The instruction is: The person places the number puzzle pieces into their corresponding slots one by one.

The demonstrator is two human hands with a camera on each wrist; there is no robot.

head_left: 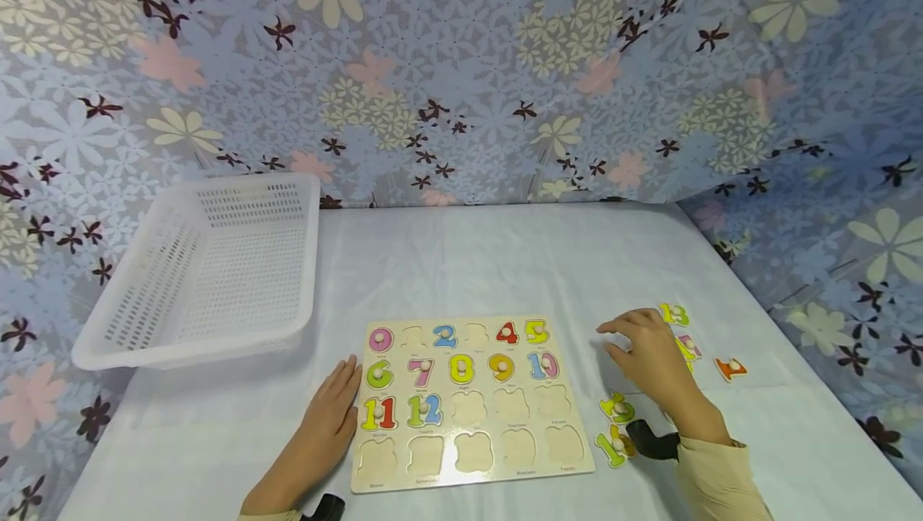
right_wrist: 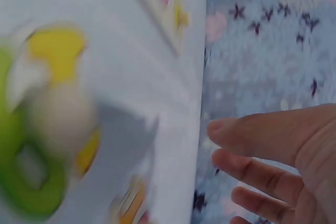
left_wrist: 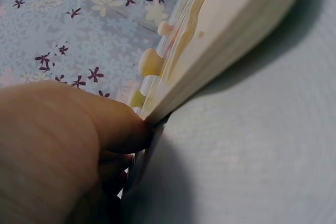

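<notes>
Right hand (head_left: 652, 361): empty, fingers parted | 13 piece (head_left: 675, 314): just right of its knuckles, contact unclear | left hand (head_left: 324, 421): outstretched, touching puzzle board (head_left: 472, 407)

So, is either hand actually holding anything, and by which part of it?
Nothing appears to be held: the right hand is empty, and the left hand just touches the number board at its left edge.

The backdrop (head_left: 461, 48) is rocking a floral print in blue, cream, pink and dark maroon, while the tablecloth (head_left: 469, 256) and basket (head_left: 310, 264) are going plain white. Pale wood puzzle board (head_left: 449, 453) is sporting a pink 0 (head_left: 380, 339), blue 2 (head_left: 445, 336), red 4 (head_left: 507, 333) and green 6 (head_left: 378, 374), and the right sleeve (head_left: 721, 481) is looking beige.
</notes>
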